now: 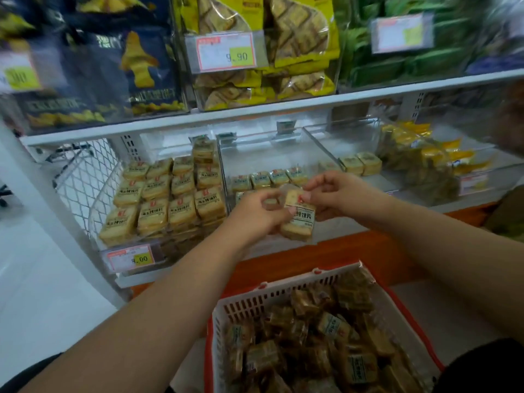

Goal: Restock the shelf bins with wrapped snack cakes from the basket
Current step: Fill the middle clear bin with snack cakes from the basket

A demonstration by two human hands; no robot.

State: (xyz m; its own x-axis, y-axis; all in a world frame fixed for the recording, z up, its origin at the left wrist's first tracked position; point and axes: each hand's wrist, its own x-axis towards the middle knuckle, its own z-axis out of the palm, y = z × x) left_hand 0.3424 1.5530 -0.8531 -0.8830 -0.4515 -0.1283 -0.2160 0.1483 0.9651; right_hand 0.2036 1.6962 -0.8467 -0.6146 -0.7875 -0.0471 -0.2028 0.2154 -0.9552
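Both hands up front: left hand (259, 211) and right hand (337, 194) pinch one square, crinkly clear-wrapped pale snack cake (297, 219) above the white slotted plastic basket (272, 296).

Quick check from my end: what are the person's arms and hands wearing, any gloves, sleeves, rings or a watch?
Both forearms are bare from elbow to wrist: no gloves, watch or bracelet shows. The left hand and right hand carry no rings that I can make out. Fingernails look short and unpainted. Dark fabric, probably short sleeves or a top, shows only at the bottom corners of the head view.
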